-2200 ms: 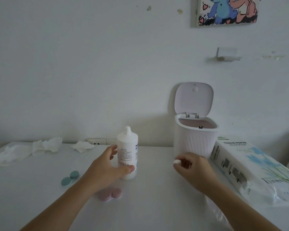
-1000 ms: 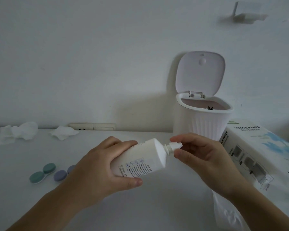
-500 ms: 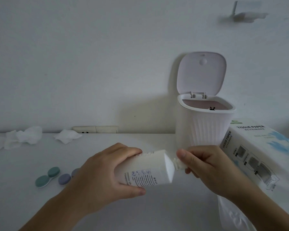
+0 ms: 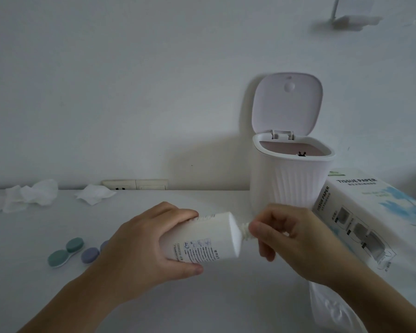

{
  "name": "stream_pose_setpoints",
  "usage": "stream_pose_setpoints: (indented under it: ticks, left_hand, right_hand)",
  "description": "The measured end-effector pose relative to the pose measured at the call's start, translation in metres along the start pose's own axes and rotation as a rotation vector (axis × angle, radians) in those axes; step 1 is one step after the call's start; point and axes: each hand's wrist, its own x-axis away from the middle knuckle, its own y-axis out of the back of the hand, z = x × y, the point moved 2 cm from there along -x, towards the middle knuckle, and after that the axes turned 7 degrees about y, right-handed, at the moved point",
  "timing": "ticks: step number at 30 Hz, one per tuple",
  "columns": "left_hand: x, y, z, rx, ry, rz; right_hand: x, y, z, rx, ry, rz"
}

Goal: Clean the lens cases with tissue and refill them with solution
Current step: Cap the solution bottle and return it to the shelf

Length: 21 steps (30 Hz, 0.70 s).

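White plastic solution bottle (image 4: 205,239) lies sideways in the left hand (image 4: 139,251), fingers wrapped round it; the right hand (image 4: 291,239) pinches its ribbed nozzle (image 4: 244,230).

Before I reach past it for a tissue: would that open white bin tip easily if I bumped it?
Probably yes. The bin is tall for its narrow base, and its raised lid puts weight up high at the back. It looks like thin plastic and nearly empty, so likely light. The tissue box beside it might stop a fall that way.
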Motion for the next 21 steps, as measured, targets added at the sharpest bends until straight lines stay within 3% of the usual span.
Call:
stream_pose_setpoints:
  ticks: [4,9,12,14,18,21]
  left_hand:
    - [-0.002,-0.002,-0.003,-0.016,-0.022,0.018]
    - [-0.003,-0.002,-0.003,0.028,-0.006,-0.027]
    - [-0.001,-0.003,-0.003,0.011,-0.007,-0.03]
    - [0.0,-0.003,-0.005,-0.012,-0.011,-0.031]
    - [-0.002,-0.006,-0.01,-0.056,-0.034,-0.026]
    - [-0.002,-0.006,-0.01,-0.013,-0.014,-0.016]
  right_hand:
    - [-0.001,-0.007,-0.01,0.149,-0.155,-0.021]
    - [-0.001,0.004,-0.007,0.06,0.062,-0.076]
    - [0.003,-0.004,-0.009,0.231,0.152,-0.041]
    - [0.002,-0.013,-0.011,0.298,0.145,-0.095]
    - [-0.001,-0.015,-0.023,0.173,-0.043,-0.125]
    - [0.002,-0.008,-0.019,0.155,0.044,-0.091]
